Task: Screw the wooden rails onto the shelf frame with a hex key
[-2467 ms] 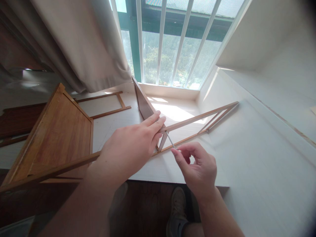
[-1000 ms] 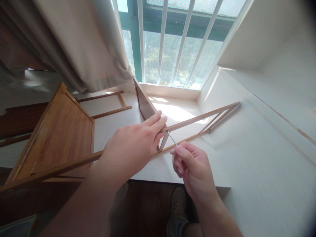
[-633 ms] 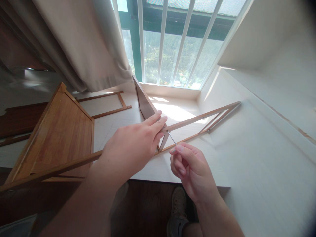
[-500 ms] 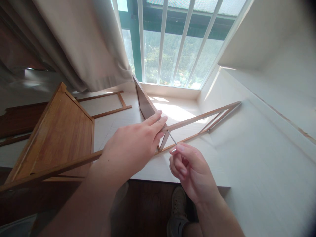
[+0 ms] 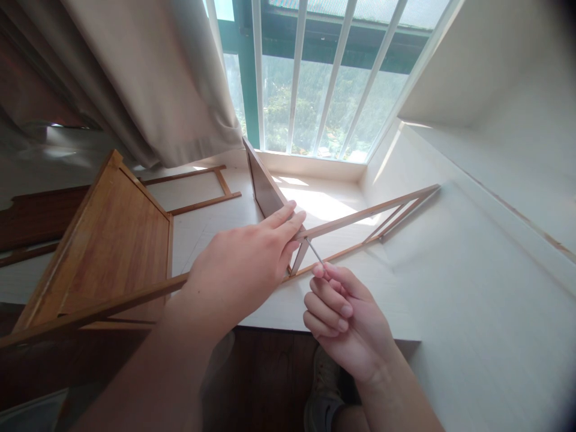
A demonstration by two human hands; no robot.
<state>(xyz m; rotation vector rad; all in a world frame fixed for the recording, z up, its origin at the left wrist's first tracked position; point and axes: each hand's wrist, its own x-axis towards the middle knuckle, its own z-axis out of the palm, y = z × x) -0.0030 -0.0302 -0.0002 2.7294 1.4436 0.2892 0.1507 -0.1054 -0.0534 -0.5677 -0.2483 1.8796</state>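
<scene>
- Wooden frame (image 5: 360, 215) lies on white sill (image 5: 198, 222); left hand (image 5: 238, 270) presses flat-fingered on its corner, prob. to steady joint w/ panel (image 5: 263, 189).
- Right hand (image 5: 346, 324) pinches thin metal key (image 5: 314, 252), tip at that joint.

My thin tool (image 5: 315, 252) is silver, the frame (image 5: 360, 215) light brown wood, the panel (image 5: 263, 189) dark brown, the curtain (image 5: 148, 78) beige.
</scene>
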